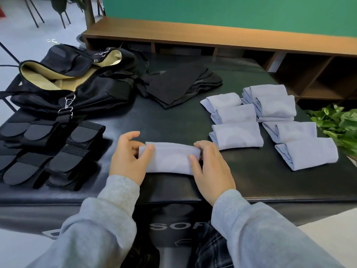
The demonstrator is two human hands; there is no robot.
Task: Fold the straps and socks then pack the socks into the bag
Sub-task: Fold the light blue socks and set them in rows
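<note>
Between the two hands, on the black padded table (193, 115): a pale lilac knitted sock (170, 160), folded flat. Soft, light and limp, it is probably best gripped at its short ends. The left hand (129, 158) pinches one end, the right hand (209, 167) the other. Right of the right hand lie folded lilac socks (270, 120); beyond the left hand, folded black straps (46, 149) and an open black bag (73, 78).

Office: wooden cubby shelf (212, 38), chairs (34, 10)
</note>
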